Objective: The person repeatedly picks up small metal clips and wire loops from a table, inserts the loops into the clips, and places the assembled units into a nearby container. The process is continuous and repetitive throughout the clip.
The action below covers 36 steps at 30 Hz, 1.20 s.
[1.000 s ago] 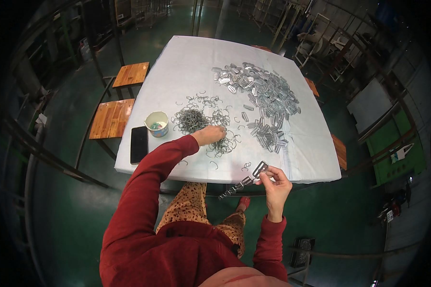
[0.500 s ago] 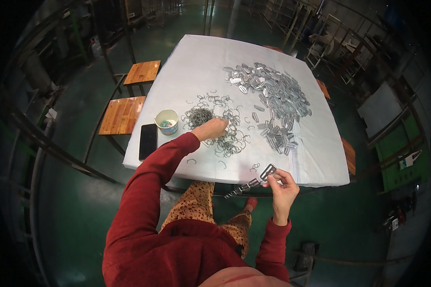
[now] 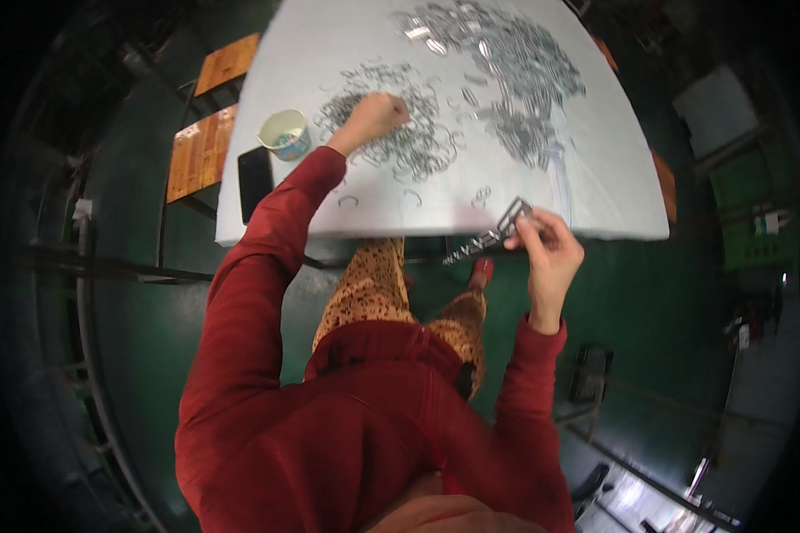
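My left hand [image 3: 378, 119] rests at a pile of thin, bent wire rings [image 3: 420, 153], toward the middle left of the table. Its fingers are curled together, and whatever they pinch is hidden. Out past the table's near edge, my right hand [image 3: 549, 249] grips the top of a chain of metal buckles [image 3: 485, 242] between thumb and fingers. The chain slants down to the left, with a wide slotted piece uppermost; its lower end looks small and blurred. A large heap of flat, slotted metal buckles [image 3: 529, 58] lies at the far right of the table.
Left of the rings stand a paper cup [image 3: 284, 133] with small bits inside and a black phone [image 3: 256, 185]. Several loose rings lie near the front of the white-covered table [image 3: 596, 200]. Wooden stools [image 3: 203, 153] flank the table's left side.
The view has tipped downward, so the table sits higher in it. My left hand has shifted slightly left over the ring pile. My right hand keeps its grip on the chain.
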{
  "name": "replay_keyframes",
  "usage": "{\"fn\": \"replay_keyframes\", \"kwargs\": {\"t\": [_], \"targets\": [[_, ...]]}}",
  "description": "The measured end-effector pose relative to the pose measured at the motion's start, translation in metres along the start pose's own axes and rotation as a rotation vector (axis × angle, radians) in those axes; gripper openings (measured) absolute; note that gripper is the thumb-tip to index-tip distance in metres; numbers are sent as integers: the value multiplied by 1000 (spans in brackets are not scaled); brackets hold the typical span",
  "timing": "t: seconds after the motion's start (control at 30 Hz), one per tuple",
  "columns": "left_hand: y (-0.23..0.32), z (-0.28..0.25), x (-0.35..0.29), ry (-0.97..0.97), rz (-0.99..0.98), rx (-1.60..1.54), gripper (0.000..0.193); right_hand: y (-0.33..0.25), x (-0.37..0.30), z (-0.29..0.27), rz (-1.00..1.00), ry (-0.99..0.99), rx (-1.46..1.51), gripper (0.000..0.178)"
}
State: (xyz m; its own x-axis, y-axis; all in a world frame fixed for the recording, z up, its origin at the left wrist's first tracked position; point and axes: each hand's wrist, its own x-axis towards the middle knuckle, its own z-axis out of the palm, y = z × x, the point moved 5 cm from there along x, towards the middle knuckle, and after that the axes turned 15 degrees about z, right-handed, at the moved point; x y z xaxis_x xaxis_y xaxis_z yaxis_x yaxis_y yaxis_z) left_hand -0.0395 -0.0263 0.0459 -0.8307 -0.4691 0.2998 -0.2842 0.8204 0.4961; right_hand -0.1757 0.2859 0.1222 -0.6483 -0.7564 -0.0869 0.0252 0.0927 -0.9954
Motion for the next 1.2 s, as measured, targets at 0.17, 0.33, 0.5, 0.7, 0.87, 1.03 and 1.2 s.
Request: {"fn": "replay_keyframes", "kwargs": {"t": [0.17,0.33,0.5,0.7,0.87,1.03,1.2], "targets": [[114,20,-25,-25,-6,-1098,19,23,-1,-2,63,-33,134,26],[186,39,-39,-18,127,-1285,13,34,-4,-5,116,18,122,29],[200,46,-36,7,150,-1234,9,30,-9,-6,49,32,152,30],[230,44,-21,165,354,-839,9,22,-20,-19,21,122,141,33],[267,27,-14,206,374,-882,13,-9,-35,-38,-196,205,64,27],[323,20,9,67,533,-1284,13,-74,-78,-78,-585,424,-121,18],[390,12,18,-97,632,-1454,17,-121,-140,-115,-815,745,-226,14]]}}
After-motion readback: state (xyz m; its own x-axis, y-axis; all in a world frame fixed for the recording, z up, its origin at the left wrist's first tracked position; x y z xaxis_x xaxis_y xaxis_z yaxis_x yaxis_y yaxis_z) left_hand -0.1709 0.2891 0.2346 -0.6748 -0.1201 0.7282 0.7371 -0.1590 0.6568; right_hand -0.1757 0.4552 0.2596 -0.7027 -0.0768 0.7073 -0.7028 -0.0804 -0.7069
